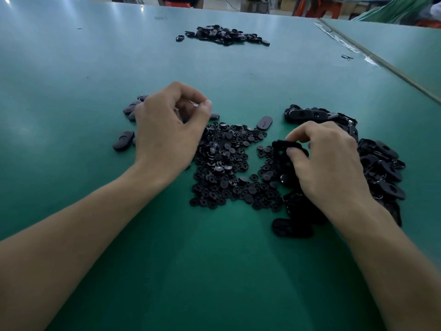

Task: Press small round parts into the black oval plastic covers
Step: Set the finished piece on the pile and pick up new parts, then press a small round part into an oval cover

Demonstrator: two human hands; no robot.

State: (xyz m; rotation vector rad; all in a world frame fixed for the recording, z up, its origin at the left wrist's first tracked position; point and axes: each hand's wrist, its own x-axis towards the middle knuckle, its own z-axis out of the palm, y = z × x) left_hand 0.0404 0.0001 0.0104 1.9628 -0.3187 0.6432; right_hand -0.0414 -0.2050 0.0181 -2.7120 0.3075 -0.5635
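Right hand [327,161] pinches one oval cover [286,145] beside the pile of round parts [226,163]. Left hand [171,120] curled, contents unclear. Best: seat part square in cover, thumb-press evenly.

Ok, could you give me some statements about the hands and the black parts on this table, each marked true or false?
1. The right hand grips a black oval cover. True.
2. The small round parts lie in a tray. False: they lie loose in a pile on the green table.
3. Another heap of black parts lies at the far side of the table. True.
4. The left hand lies flat with straight fingers. False: its fingers are curled, thumb against fingertip.
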